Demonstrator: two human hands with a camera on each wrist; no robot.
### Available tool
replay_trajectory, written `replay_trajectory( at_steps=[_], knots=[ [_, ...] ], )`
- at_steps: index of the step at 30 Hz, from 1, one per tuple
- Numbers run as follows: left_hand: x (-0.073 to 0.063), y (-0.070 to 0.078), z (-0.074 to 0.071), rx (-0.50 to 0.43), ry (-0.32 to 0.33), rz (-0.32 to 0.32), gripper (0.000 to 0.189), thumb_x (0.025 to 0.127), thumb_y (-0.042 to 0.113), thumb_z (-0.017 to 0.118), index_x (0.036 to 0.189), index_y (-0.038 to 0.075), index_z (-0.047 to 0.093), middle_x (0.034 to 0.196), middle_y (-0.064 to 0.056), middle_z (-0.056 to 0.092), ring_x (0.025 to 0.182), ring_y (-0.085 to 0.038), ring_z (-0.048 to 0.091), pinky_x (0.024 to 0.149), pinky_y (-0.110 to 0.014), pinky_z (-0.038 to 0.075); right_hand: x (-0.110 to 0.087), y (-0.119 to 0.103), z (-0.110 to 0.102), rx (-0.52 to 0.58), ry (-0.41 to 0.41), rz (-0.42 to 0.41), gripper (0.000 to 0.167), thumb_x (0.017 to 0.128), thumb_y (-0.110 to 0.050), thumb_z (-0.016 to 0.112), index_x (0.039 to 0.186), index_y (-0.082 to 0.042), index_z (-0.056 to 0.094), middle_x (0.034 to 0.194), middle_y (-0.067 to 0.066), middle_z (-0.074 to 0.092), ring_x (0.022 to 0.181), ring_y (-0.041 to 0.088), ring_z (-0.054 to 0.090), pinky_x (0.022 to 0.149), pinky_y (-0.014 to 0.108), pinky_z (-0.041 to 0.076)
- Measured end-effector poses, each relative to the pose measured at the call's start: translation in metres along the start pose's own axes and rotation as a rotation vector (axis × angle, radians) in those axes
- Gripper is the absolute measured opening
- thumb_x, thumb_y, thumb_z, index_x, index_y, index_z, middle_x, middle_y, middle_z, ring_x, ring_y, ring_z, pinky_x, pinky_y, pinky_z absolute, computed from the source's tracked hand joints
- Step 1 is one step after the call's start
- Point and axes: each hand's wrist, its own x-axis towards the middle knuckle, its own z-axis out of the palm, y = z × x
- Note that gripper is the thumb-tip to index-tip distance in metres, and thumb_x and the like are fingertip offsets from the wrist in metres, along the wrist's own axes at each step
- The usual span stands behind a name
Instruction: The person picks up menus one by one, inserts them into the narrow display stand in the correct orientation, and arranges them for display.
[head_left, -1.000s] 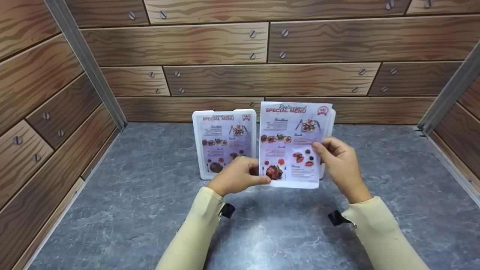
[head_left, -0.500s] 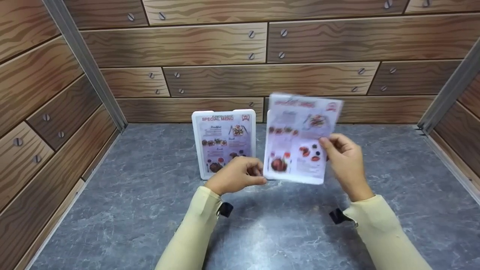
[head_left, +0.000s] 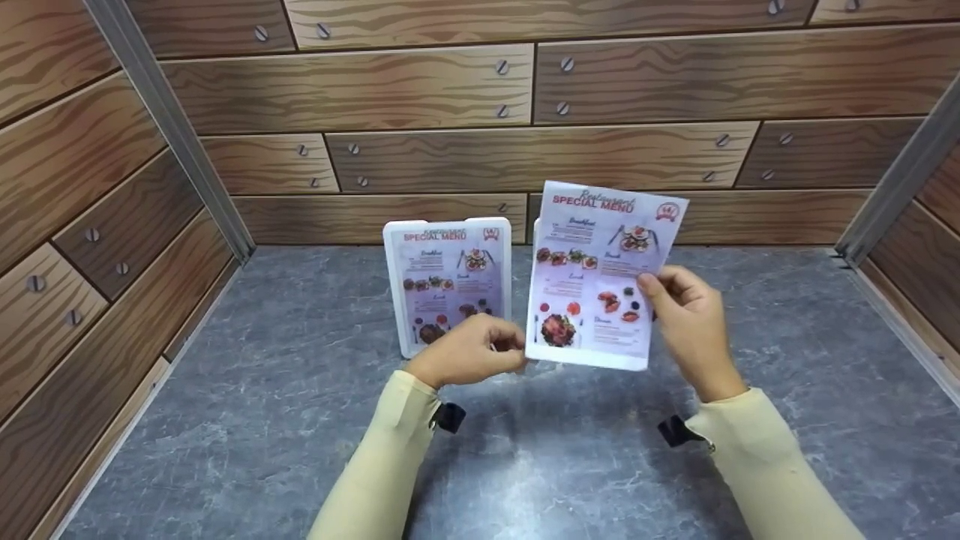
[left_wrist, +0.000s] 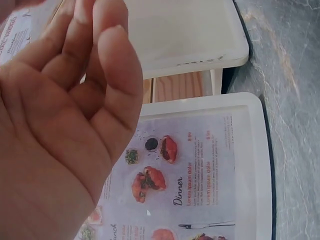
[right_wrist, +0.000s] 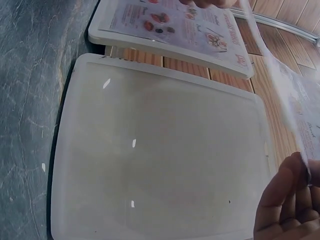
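Observation:
My right hand pinches the right edge of a loose paper menu sheet, held up and tilted a little. The sheet's edge also shows in the right wrist view, between thumb and fingers. My left hand is beside the sheet's lower left corner. In the left wrist view its thumb lies near loosely bent fingers, with nothing seen between them. Behind the sheet stands a white frame with a blank cream panel, mostly hidden in the head view.
Left of it, a second white frame stands upright with a matching menu in it; my left hand covers its lower right part. The grey marbled tabletop runs to wood-patterned walls at the back and sides.
The menu sheet has moved right and up and now tilts clockwise in my right hand. My left thumb, earlier over its lower left corner, has come off and drawn slightly left.

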Motion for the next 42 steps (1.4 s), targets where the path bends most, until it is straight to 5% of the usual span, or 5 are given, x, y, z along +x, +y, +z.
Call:
replay_trajectory(
  at_steps=[5, 14, 23, 33, 42],
  knots=[
    [-0.0006, -0.0004, 0.0001, -0.040, -0.054, -0.002, 0.018, 0.093, 0.024, 0.064, 0.087, 0.009, 0.073, 0.078, 0.008, 0.070, 0.064, -0.005, 0.053, 0.054, -0.022, 0.036, 0.0011, 0.0021, 0.0009, -0.004, 0.003, -0.014, 0.023, 0.101, -0.008, 0.065, 0.110, 0.014, 0.067, 0.085, -0.003, 0.074, 0.070, 0.012, 0.067, 0.063, 0.022, 0.056],
    [0.0000, -0.0023, -0.0024, -0.011, 0.035, -0.012, 0.023, 0.099, 0.030, 0.071, 0.087, 0.011, 0.072, 0.076, 0.009, 0.063, 0.060, -0.006, 0.042, 0.057, -0.024, 0.037, -0.0005, 0.0024, 0.0021, -0.035, 0.013, -0.047, 0.022, 0.101, -0.007, 0.065, 0.108, 0.013, 0.068, 0.084, -0.005, 0.074, 0.069, 0.010, 0.067, 0.062, 0.022, 0.056],
    [-0.0009, -0.0041, -0.0046, 0.041, 0.037, -0.014, 0.017, 0.100, 0.026, 0.070, 0.089, 0.014, 0.076, 0.080, 0.005, 0.068, 0.061, -0.006, 0.044, 0.058, -0.024, 0.039, 0.0003, 0.0038, -0.0002, -0.045, 0.042, -0.091, 0.022, 0.101, -0.008, 0.065, 0.107, 0.012, 0.070, 0.084, -0.004, 0.073, 0.068, 0.010, 0.067, 0.061, 0.022, 0.056],
    [0.0034, -0.0069, -0.0069, -0.164, 0.358, 0.027, 0.021, 0.102, 0.023, 0.067, 0.117, 0.008, 0.069, 0.095, -0.003, 0.068, 0.081, -0.024, 0.062, 0.070, -0.027, 0.051, -0.0008, 0.0040, 0.0038, -0.056, -0.123, -0.020, 0.016, 0.100, -0.005, 0.066, 0.102, 0.011, 0.069, 0.082, 0.005, 0.072, 0.068, 0.013, 0.065, 0.061, 0.025, 0.056],
    [0.0057, -0.0030, -0.0053, -0.146, 0.438, 0.053, 0.016, 0.098, 0.025, 0.073, 0.100, 0.009, 0.073, 0.083, 0.001, 0.067, 0.070, -0.012, 0.054, 0.064, -0.026, 0.045, -0.0044, 0.0062, 0.0035, -0.115, -0.267, 0.006, 0.019, 0.102, -0.010, 0.065, 0.101, 0.008, 0.070, 0.083, 0.009, 0.070, 0.069, 0.013, 0.061, 0.062, 0.023, 0.052]
  ],
)
